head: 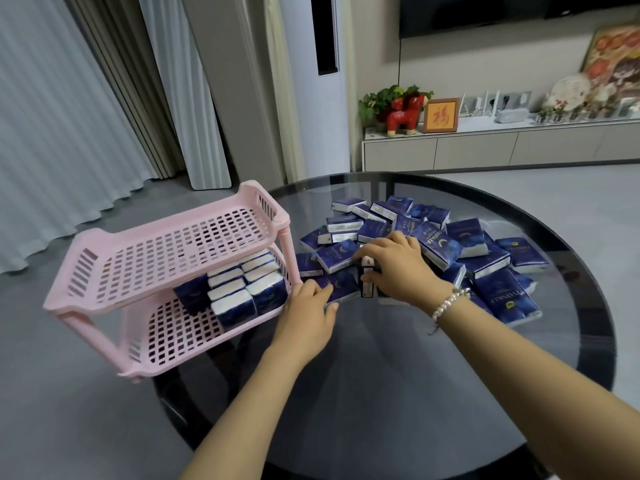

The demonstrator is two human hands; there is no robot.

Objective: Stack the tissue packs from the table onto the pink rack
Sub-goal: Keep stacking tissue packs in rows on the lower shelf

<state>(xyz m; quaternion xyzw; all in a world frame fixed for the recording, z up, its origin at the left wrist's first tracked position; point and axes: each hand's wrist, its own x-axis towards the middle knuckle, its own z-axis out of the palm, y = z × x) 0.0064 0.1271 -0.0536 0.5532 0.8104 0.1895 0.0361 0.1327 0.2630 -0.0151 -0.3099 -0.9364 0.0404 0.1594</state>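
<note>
A two-tier pink rack (114, 268) stands at the left edge of a round glass table (415, 375). Its top shelf is bare. Several dark blue tissue packs (239, 289) stand packed together on the right part of its lower shelf. A loose pile of blue tissue packs (460, 244) lies across the far middle of the table. My left hand (306, 318) rests on a flat pack (341, 287) just right of the rack. My right hand (398, 265), a pearl bracelet on its wrist, is curled over packs at the pile's near edge.
Grey floor surrounds the table. Behind it stand curtains, a tall white air conditioner (311, 81) and a low cabinet (485, 147) carrying a red toy horse, a plant and a framed picture. A dark screen hangs on the wall above.
</note>
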